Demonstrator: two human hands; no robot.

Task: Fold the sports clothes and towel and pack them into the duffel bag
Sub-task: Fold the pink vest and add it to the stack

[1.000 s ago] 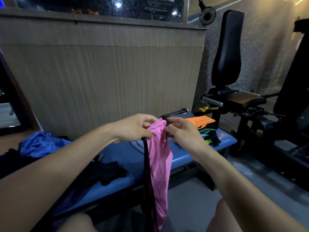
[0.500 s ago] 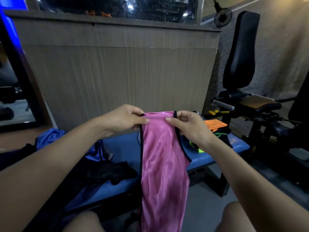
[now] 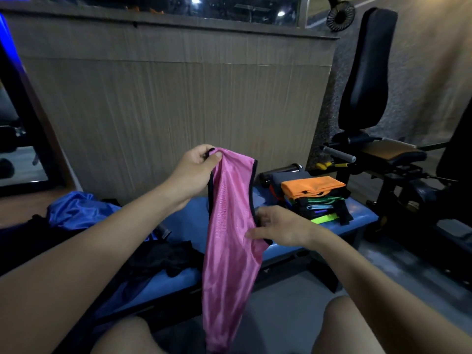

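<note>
Left hand: your left hand [image 3: 193,172] pinches the top corner of the shiny pink mesh garment with black trim [image 3: 229,241], holding it up.
Right hand: your right hand [image 3: 277,229], lower down, has its fingers on the garment's black-trimmed side edge.
Garment: it hangs lengthwise over the blue padded bench [image 3: 357,213].
Folded pile: an orange-topped stack of folded clothes [image 3: 313,194] sits on the bench's right end.

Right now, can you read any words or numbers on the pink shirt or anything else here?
No words or numbers can be read anywhere.
Pink garment: plain shiny cloth with dark trim, no print showing.
Folded stack on the blue bench: only coloured edges, no lettering visible.
Dark bottle behind the stack: a pale spot at its end, too blurred to read.
</note>
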